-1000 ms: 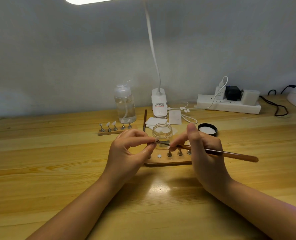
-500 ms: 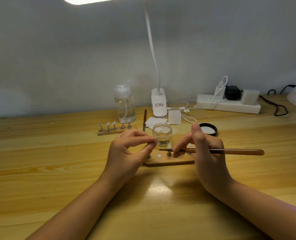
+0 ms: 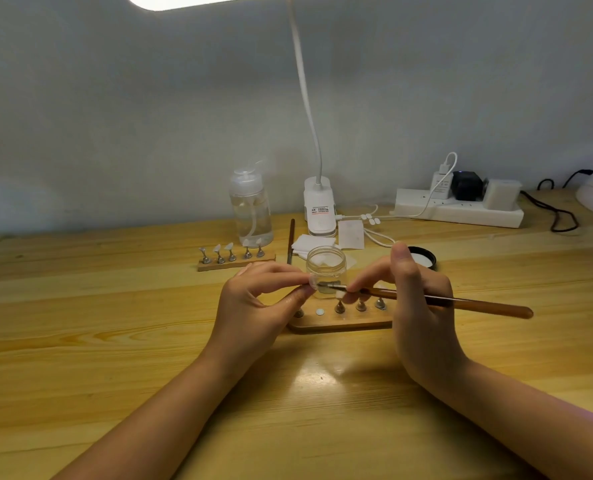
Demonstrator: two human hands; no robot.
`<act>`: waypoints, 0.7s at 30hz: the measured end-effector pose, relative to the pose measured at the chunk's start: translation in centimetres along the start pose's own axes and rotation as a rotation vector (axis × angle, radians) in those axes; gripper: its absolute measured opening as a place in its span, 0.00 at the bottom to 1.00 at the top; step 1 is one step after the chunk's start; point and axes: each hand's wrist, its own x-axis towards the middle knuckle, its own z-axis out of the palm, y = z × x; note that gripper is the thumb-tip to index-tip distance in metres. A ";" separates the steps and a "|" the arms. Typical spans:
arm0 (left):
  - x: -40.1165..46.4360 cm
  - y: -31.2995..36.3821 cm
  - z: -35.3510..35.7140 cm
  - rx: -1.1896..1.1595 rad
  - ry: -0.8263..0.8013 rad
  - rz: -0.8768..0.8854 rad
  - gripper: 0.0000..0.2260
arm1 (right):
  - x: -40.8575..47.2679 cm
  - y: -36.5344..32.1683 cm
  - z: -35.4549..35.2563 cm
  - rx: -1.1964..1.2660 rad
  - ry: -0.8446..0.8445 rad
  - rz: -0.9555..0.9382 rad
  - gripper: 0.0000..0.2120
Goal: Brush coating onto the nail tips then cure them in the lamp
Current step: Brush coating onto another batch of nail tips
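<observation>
left hand [image 3: 253,306]: fingers pinching a small clear nail tip [image 3: 311,281] right in front of the glass jar [image 3: 325,268], same spot as half a sec ago

right hand [image 3: 416,299]: fingers gripping the brush [image 3: 444,301] near the bristle end

what changed: brush was level and lower before, now the handle dips right and the bristles have come up toward the pinched tip, just beside it; can't tell if they touch

near holder [image 3: 340,320]: on the surface under both hands, three metal pegs plus one bare disc showing

far holder [image 3: 236,259]: five tips on stands, behind the left hand

jar lid [image 3: 423,258]: lying behind the right hand
</observation>
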 end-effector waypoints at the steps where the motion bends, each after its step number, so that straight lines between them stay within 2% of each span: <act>1: 0.0 0.0 0.0 -0.002 0.002 0.004 0.07 | 0.0 0.0 0.0 0.002 0.009 -0.015 0.22; 5: 0.1 -0.2 0.0 -0.007 0.006 0.007 0.07 | -0.1 0.1 0.1 -0.009 -0.018 -0.004 0.20; 10: 0.0 -0.4 -0.1 -0.009 0.008 0.018 0.08 | -0.1 0.0 -0.1 0.039 -0.023 0.049 0.23; 14: 0.2 -0.4 0.0 -0.018 0.009 0.011 0.08 | 0.0 0.1 0.0 0.003 0.017 -0.014 0.21; 21: 0.2 -0.4 0.0 -0.024 0.005 -0.011 0.07 | -0.1 0.3 -0.1 0.031 -0.072 0.053 0.23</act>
